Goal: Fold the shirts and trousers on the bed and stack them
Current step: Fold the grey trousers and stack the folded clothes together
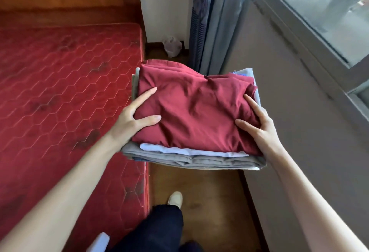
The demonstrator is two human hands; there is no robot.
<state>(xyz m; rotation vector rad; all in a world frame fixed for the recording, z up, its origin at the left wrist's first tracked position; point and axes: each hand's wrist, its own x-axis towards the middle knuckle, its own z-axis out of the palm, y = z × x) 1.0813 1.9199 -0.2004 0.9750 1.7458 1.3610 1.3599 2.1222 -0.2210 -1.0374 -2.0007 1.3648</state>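
Fingers of the left hand (131, 118) and right hand (257, 124) were clamped on opposite sides of the folded stack (191, 116), carried above the floor (209, 195) beside the bed (60, 84); uneven pressure could let the lower grey layers slide out.

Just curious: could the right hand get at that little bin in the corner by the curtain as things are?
Probably not: the right hand holds the clothes stack, and the bin sits on the floor beyond it.
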